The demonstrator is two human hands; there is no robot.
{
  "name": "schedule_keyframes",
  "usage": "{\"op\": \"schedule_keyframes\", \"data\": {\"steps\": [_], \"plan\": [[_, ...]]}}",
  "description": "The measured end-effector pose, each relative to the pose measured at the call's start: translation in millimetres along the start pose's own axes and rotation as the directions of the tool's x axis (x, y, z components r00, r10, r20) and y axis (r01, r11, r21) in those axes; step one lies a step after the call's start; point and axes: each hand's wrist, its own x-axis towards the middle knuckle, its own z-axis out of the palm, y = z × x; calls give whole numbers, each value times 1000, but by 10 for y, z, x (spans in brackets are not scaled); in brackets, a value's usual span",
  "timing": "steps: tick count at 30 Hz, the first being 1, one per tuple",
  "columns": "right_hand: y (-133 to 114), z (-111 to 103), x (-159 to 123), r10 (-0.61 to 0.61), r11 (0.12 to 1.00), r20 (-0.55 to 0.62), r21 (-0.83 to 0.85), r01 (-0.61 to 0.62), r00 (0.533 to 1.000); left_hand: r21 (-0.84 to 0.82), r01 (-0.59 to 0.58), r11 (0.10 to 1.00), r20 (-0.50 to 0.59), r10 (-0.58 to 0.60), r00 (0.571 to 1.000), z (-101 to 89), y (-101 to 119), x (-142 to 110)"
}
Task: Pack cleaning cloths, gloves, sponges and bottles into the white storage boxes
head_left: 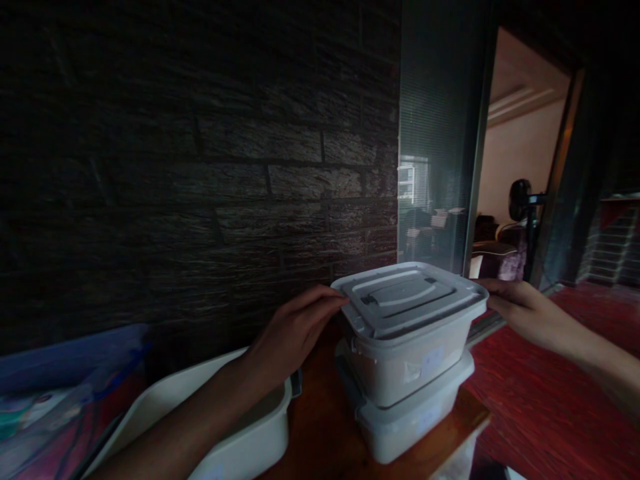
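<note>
Two lidded white plastic storage boxes stand stacked at the corner of a wooden table [320,427]. On the upper box [390,370] lies a grey-white lid [400,327] with a folded-down handle in its top. My left hand [305,320] pinches the lid's left rim, fingertips on its edge. At the opposite end my right hand [515,307] grips the right rim, with its fingertips partly hidden behind the lid. The lower box [410,427] sits directly underneath. Below my left forearm is an open white bin [265,440] with a dark latch at its corner.
A blue plastic container [75,353] with bagged items stands at the far left. A dark brick wall [225,167] rises behind the table. To the right are a glass panel [435,133], a doorway with a fan [521,200] beyond, and a red floor [540,373].
</note>
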Motion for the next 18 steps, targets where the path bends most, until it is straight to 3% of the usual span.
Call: {"op": "schedule_keyframes", "data": {"steps": [9, 12, 15, 18], "plan": [[102, 27, -5, 42, 993, -67, 113, -34, 997, 14, 7, 1000, 9, -7, 1000, -7, 3, -8], [132, -4, -13, 84, 993, -155, 101, -68, 984, 38, 24, 999, -10, -24, 1000, -50, 28, -36], [26, -38, -67, 124, 991, -331, 94, -98, 935, 87, 63, 994, -19, -62, 998, -146, 34, -137], [-220, -34, -209, 112, 994, -546, 61, -94, 831, 145, 134, 980, -21, -133, 991, -303, -6, -327]]}}
